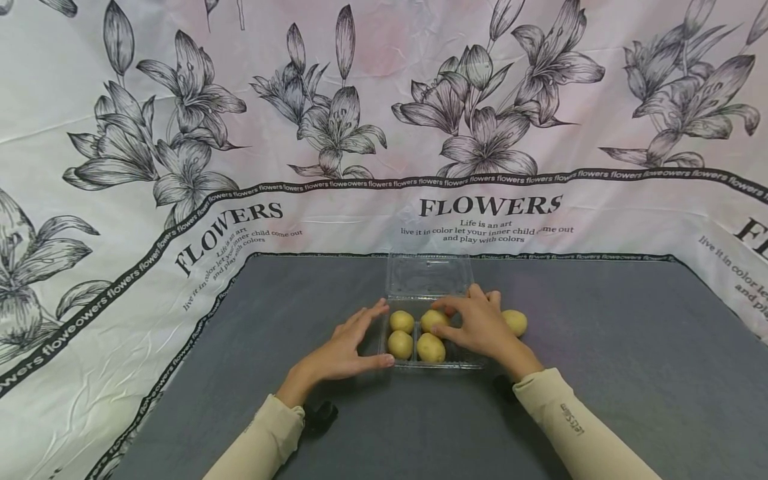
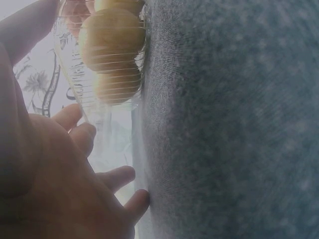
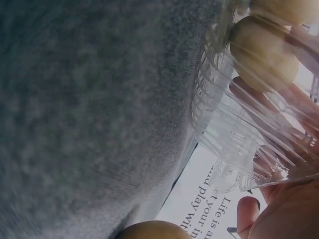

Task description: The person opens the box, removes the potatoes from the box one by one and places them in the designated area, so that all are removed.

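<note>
A clear plastic clamshell box (image 1: 463,365) sits on the table with its lid (image 1: 429,276) raised at the back. Inside are several yellow potatoes: one back left (image 1: 401,322), one front left (image 1: 400,345), one front right (image 1: 431,348). My right hand (image 1: 480,323) reaches into the box, thumb and fingers around the back-right potato (image 1: 433,321). Along the box's left side is my left hand (image 1: 345,347), fingers extended and thumb apart, by the left wall. Through that ribbed wall the left wrist view shows potatoes (image 2: 112,40).
Another potato (image 1: 515,323) lies on the grey table (image 1: 600,347) right of the box, beyond my right hand. A white cloth (image 1: 360,220) printed with flowers and lettering stands behind the table. Dark wrist-worn devices (image 1: 321,417) sit under both wrists.
</note>
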